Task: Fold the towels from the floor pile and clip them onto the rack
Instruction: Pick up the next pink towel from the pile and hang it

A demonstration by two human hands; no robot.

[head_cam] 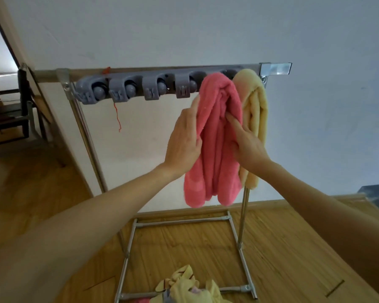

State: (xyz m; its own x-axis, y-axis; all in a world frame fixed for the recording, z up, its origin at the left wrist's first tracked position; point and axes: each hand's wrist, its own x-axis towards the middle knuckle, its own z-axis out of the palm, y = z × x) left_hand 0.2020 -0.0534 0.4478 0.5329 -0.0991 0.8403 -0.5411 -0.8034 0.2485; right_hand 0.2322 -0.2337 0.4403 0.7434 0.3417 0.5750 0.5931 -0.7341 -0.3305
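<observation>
Nearest, a pile of towels [184, 287], mostly yellow, lies on the wood floor [282, 248] at the foot of the rack [83, 127], so folding work remains.

Above it, both arms reach forward to a folded pink towel [214, 149] hanging from the grey clip bar [127, 88]. The left hand [184, 141] grips the towel's left edge, fingers curled round the fold and thumb side toward the camera. The right hand [247, 141] presses into the towel's right fold with extended fingers; its grip is largely open, touching rather than clamping, though the lower fingers are partly hidden in the cloth.

Beyond, a yellow towel [255, 119] already hangs at the far right of the bar, touching the pink one. Four clips to the left stand vacant. Whether the clip has closed on the pink towel's top cannot be told; the cloth hides it.

Judgement: the step in hand is seating and straightening the pink towel at its clip. The next move calls for confirming it holds, releasing both hands, then going down to the pile for another towel.
</observation>
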